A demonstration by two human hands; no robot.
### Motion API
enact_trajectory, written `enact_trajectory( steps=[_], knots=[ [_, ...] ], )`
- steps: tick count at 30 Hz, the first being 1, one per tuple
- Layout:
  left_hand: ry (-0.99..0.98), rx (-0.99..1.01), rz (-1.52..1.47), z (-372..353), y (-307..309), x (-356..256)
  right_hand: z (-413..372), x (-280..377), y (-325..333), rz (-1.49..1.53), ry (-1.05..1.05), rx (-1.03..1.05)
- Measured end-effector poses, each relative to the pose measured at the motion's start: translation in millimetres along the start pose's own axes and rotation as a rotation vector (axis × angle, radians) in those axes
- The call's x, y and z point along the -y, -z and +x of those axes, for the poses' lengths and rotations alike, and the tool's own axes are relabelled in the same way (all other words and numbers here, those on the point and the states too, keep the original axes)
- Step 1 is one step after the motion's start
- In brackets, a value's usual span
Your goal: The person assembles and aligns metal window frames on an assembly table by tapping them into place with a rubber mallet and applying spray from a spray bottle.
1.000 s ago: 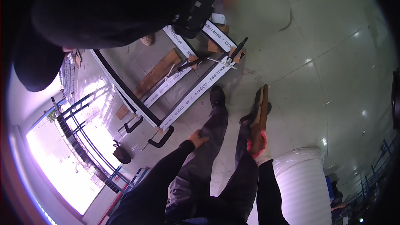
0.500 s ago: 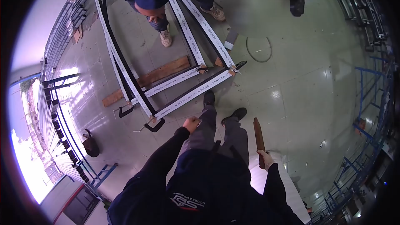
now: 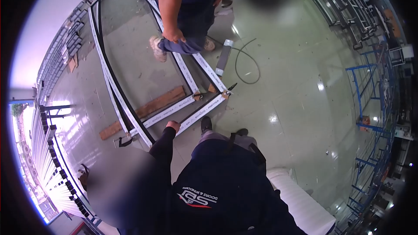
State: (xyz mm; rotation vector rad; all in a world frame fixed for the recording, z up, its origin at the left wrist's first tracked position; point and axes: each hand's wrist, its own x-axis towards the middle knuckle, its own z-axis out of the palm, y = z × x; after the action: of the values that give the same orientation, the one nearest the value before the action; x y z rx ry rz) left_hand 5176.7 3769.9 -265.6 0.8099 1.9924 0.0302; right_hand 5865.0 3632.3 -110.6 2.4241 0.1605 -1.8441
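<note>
My left hand [image 3: 173,125] is closed at the near bar of the front white-and-black door or window frame [image 3: 201,112], its fingers curled over the bar's edge. The bar carries printed film with lettering. A second similar frame [image 3: 167,112] lies just behind it, with a clamp [image 3: 123,141] at its left corner. At the front frame's right corner sits a dark clamp-like tool [image 3: 232,88] beside a small brown piece [image 3: 226,95]. My right hand is hidden below my torso, and the wooden piece it held is out of sight.
A person [image 3: 189,13] stands over the frames, a hand near the knee. A brown board [image 3: 161,102] lies under the frames. On the floor are a grey block [image 3: 224,56] and a looped cable [image 3: 259,72]. A white padded roll [image 3: 300,202] lies at my right; blue racks [image 3: 361,100] stand beyond.
I have leaned forward, and my left hand has moved up from beside my leg to the near bar. My right hand and the wooden piece have left view. The other person has turned.
</note>
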Motion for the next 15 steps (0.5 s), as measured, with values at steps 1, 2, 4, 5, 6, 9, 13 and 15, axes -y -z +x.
enact_trajectory(
  steps=[1,2,4,5,6,9,13,15],
  knots=[
    [-0.029,0.008,0.042,14,5,-6,-1,9,-2,0.014,0.010,0.015],
    [-0.092,0.000,-0.006,12,6,-35,-4,22,-2,0.020,0.032,0.037],
    [-0.193,-0.046,0.132,15,14,-95,2,43,6,0.028,0.069,0.076],
    [-0.176,-0.075,0.135,13,11,-129,6,54,12,0.029,0.086,0.092],
    [-0.281,-0.072,0.134,0,16,-167,11,61,19,0.032,0.098,0.103],
    [-0.320,-0.124,0.368,-13,-10,-275,32,73,51,0.051,0.131,0.126],
    [-0.427,-0.133,0.107,-39,-94,-383,60,74,105,0.083,0.173,0.170],
    [-0.469,-0.114,0.054,-62,-150,-435,73,64,138,0.108,0.185,0.186]
  ],
)
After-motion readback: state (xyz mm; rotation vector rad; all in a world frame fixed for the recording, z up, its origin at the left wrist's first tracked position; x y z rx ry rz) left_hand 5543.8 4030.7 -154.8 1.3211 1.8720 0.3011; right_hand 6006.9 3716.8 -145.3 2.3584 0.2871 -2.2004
